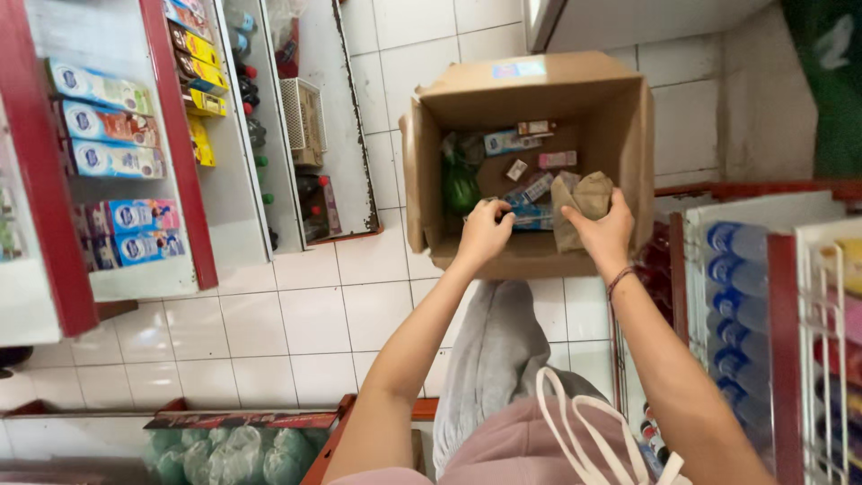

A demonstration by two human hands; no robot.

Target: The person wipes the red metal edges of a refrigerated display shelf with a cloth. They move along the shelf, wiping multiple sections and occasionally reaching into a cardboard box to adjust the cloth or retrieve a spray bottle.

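- Your left hand curls narrowly around a small blue packet inside the cardboard box.
- Your right hand grips crumpled brown paper, just right of that packet.
- Small packets lie farther back in the box.

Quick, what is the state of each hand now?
Left hand: closed on a small blue packet in the cardboard box.
Right hand: holding crumpled brown paper.

A white tiled floor is seen, on which an open cardboard box is set. Red-framed shelves are stood on it at the left, and a bottle rack at the right.
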